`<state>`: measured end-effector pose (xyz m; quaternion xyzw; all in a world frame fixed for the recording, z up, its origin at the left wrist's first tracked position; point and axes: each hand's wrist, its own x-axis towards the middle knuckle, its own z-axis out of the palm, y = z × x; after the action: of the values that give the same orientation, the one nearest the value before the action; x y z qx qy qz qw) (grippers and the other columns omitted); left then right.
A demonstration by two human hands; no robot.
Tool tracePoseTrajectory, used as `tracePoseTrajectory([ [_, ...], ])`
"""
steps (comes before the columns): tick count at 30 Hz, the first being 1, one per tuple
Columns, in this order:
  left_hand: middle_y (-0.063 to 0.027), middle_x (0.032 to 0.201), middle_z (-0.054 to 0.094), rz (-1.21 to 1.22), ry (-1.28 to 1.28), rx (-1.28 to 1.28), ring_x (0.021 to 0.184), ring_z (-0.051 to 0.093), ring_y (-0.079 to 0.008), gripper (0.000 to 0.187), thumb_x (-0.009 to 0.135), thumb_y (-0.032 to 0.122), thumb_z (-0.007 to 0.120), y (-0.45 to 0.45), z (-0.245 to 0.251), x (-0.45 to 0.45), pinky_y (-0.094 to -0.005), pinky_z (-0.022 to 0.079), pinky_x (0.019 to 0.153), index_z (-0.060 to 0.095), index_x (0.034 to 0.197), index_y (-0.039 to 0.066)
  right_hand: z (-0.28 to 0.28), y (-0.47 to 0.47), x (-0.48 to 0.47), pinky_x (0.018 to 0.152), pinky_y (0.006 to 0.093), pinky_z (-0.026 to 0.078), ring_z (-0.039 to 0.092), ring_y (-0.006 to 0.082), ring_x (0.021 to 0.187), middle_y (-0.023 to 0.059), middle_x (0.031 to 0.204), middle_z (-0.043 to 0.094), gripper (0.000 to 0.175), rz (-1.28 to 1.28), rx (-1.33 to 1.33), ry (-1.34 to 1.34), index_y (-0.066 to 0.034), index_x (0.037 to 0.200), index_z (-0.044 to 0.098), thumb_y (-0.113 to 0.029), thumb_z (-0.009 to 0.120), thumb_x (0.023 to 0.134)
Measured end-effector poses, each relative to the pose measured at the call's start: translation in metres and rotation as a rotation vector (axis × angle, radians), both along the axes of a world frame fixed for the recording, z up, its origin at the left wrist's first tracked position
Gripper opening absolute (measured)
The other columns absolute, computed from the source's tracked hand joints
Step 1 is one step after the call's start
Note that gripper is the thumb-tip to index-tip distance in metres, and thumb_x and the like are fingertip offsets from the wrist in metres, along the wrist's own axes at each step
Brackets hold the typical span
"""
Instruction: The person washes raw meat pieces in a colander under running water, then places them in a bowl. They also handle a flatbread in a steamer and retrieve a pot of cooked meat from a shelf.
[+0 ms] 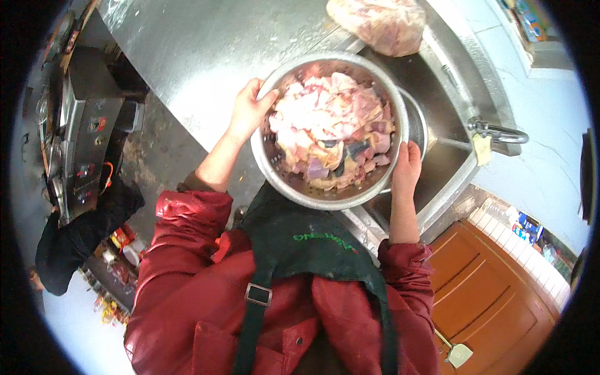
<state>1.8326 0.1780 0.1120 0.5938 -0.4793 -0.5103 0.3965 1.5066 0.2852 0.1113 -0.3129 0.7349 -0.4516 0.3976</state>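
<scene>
A round metal colander (323, 204) is held up in front of my body, over the edge of the sink. Chopped raw meat (323, 108) fills much of it, pale pink with some yellowish skin and dark pieces. My left hand (251, 110) grips the rim at the left, thumb over the top. On the opposite side, my right hand (407, 164) clasps the rim, its fingers partly hidden. Beneath the colander's right side, part of another metal bowl (419, 112) shows in the steel sink (445, 180).
A clear plastic bag of raw meat (379, 26) rests at the sink's far edge. A wet steel counter (206, 51) extends left. A faucet (497, 133) with a yellowish cloth (482, 149) stands right. Another person (79, 239) bends near steel kitchen equipment (91, 126). A brown door (492, 300) is lower right.
</scene>
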Motion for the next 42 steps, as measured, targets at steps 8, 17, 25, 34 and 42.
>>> tracePoseTrajectory([
  [8,0.0007,0.073,0.052,0.243,0.168,0.109,0.066,0.046,-0.0059,0.025,0.095,0.028,0.045,0.023,0.026,-0.020,-0.0224,0.042,0.060,0.050,0.083,0.007,0.107,0.019,0.030,0.068,0.0295,0.045,0.055,0.0174,0.070,0.0117,0.080,0.060,0.018,0.058,-0.413,0.676,0.0027,0.100,0.054,-0.011,0.048,0.090],
  [17,0.0037,0.069,0.052,-0.032,0.059,0.052,0.064,0.043,-0.0048,0.026,0.093,0.025,0.049,0.001,0.034,-0.045,-0.0223,0.040,0.057,0.054,0.077,0.004,0.014,0.022,-0.022,0.069,0.0215,0.040,0.049,0.0073,0.076,0.0018,0.082,0.057,0.020,-0.194,-0.162,0.013,0.0026,0.097,0.057,-0.015,0.048,0.093],
  [25,0.0008,0.070,0.048,0.021,-0.150,-0.132,0.070,0.044,-0.0076,0.022,0.092,0.019,0.050,0.024,0.053,-0.041,-0.0232,0.040,0.062,0.051,0.079,0.002,0.032,0.013,-0.027,0.071,0.0250,0.041,0.049,0.0101,0.075,0.0059,0.079,0.056,0.020,-0.049,-0.230,0.266,0.0025,0.092,0.055,-0.017,0.049,0.091],
  [34,0.0018,0.068,0.052,0.010,0.000,-0.052,0.065,0.045,-0.0050,0.024,0.094,0.023,0.050,0.022,0.068,-0.034,-0.0222,0.041,0.058,0.052,0.080,0.003,0.047,0.008,-0.021,0.061,0.0194,0.038,0.044,0.0037,0.067,-0.0034,0.073,0.052,0.018,-0.130,-0.238,0.131,0.0014,0.090,0.057,-0.016,0.052,0.091],
  [42,0.0054,0.070,0.050,0.004,0.027,-0.094,0.065,0.041,-0.0027,0.020,0.092,0.020,0.053,0.006,0.027,-0.012,-0.0193,0.038,0.057,0.050,0.078,0.006,0.026,-0.014,-0.010,0.058,0.0198,0.034,0.041,0.0044,0.066,-0.0019,0.071,0.050,0.018,-0.022,-0.213,0.178,0.0004,0.084,0.055,-0.015,0.051,0.092],
])
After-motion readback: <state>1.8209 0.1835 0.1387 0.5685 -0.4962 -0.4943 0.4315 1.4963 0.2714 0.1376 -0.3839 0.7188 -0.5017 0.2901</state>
